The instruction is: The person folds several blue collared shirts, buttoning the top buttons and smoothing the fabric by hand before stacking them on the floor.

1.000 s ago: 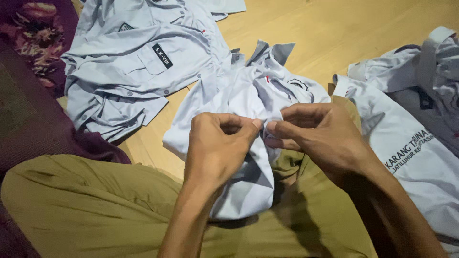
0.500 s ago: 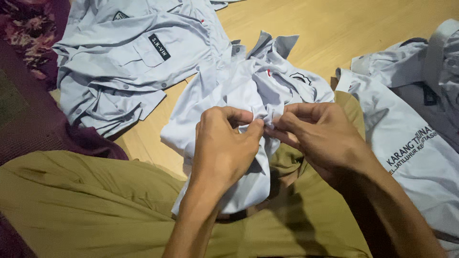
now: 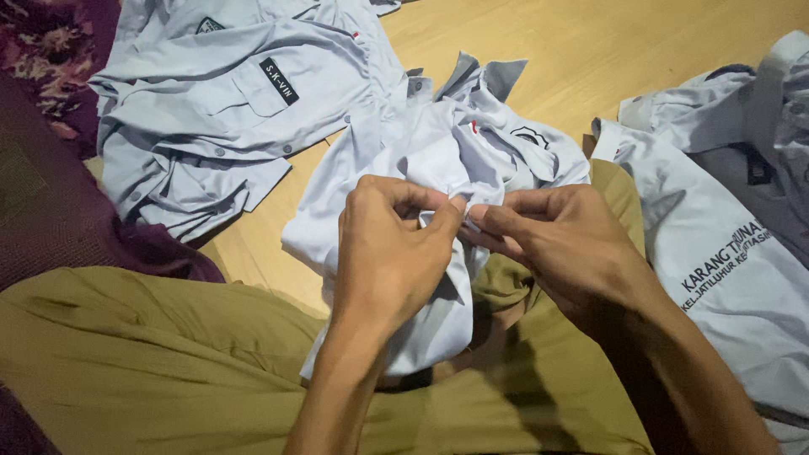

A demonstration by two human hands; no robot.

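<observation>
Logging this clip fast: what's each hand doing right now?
Left hand: closed, pinching the white shirt.
Right hand: closed, pinching the same shirt.

A home setting, seen from floor level: a warm wooden floor strewn with pale uniform shirts, a dark red patterned rug along the floor's left edge, and a person sitting cross-legged in olive trousers.

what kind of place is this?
Probably a room at home, worked from the floor: the wooden floor has shirts spread over it, one at top left, and a patterned dark red rug lies at the left edge.
</observation>
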